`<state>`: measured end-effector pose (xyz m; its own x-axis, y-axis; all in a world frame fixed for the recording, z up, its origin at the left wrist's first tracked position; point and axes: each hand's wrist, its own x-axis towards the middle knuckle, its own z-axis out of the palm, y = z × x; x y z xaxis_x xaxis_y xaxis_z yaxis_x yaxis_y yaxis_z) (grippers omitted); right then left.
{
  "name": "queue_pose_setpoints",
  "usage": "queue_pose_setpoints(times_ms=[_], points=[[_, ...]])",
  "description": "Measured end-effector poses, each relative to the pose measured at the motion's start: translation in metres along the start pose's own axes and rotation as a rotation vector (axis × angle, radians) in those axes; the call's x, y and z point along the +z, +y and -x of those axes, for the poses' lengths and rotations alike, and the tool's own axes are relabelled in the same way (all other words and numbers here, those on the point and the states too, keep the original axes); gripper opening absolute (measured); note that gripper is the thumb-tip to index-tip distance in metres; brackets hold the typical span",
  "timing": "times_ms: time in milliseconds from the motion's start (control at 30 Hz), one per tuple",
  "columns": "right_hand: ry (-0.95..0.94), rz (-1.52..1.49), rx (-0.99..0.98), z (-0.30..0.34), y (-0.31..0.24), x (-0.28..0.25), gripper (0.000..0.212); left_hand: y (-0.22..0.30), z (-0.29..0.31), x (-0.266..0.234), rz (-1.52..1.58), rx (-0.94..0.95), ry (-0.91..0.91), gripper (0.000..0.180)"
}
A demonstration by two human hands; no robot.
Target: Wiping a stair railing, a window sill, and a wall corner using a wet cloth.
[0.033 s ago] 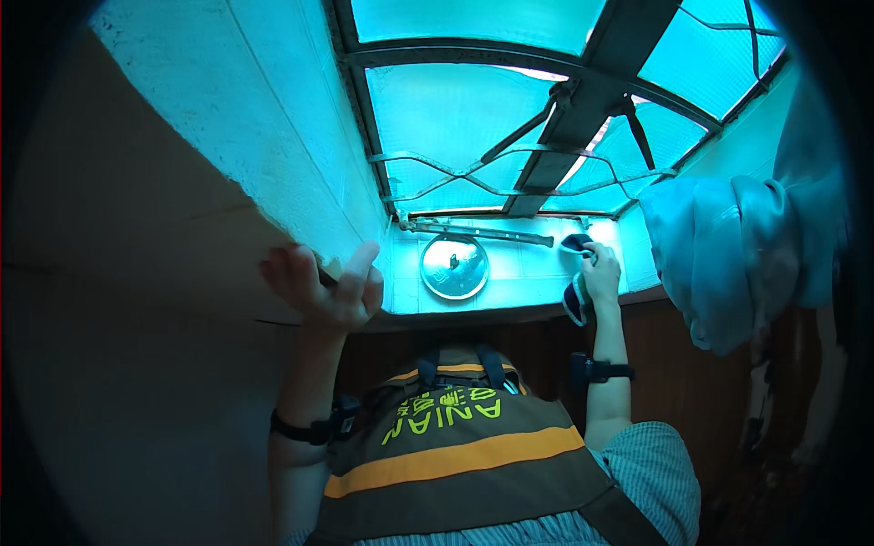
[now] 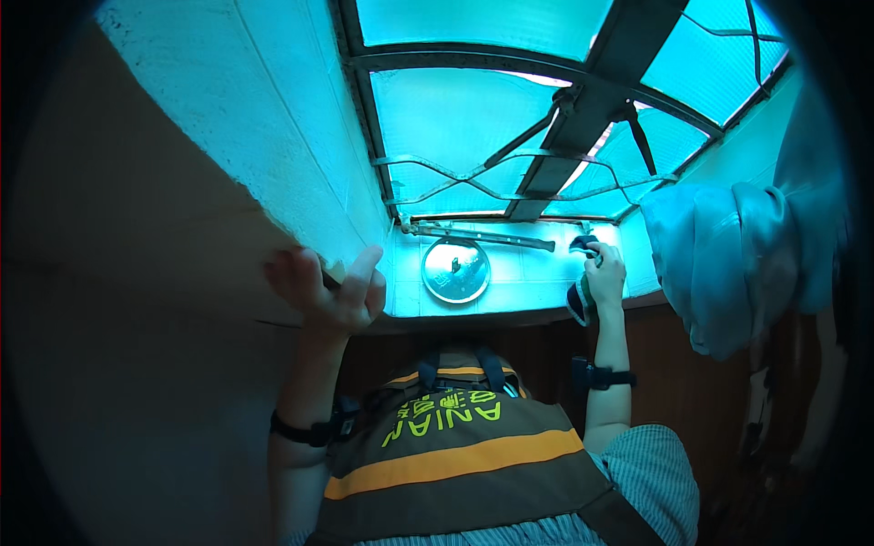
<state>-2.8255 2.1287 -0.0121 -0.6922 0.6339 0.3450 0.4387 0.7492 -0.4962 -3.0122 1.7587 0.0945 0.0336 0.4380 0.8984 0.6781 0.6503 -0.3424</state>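
Observation:
My right hand [image 2: 604,273] reaches onto the window sill with fingers closed on a small dark piece with a pale edge [image 2: 583,244]. A second dark, pale-rimmed piece [image 2: 577,302] shows beside the palm; whether the two are joined I cannot tell. To its left, a round pot lid with a dark knob [image 2: 455,270] rests on the tiled sill [image 2: 519,291]. My left hand [image 2: 332,296] is raised at the wall's rough corner, fingers spread. A dark strip shows between them; I cannot make out what it is.
Behind the sill stands a metal-framed window [image 2: 455,118] with wavy bars and hanging latch handles. A metal stay bar [image 2: 492,236] runs above the lid. Bunched pale cloth [image 2: 719,264] hangs at the right. The wall edge [image 2: 264,214] juts out on the left.
The view has shifted very slightly. Both hands keep nearly the same places and holds, the right a touch farther right.

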Motion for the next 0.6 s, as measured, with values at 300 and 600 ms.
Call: queue_pose_setpoints(times_ms=[300, 600], points=[[-0.483, 0.383, -0.546, -0.027, -0.091, 0.107, 0.033, 0.002, -0.001, 0.004, 0.046, -0.023, 0.067, 0.02], [-0.597, 0.268, -0.444, -0.049, -0.082, 0.1, 0.034, 0.001, 0.003, 0.001, 0.039, -0.02, 0.063, 0.021]])
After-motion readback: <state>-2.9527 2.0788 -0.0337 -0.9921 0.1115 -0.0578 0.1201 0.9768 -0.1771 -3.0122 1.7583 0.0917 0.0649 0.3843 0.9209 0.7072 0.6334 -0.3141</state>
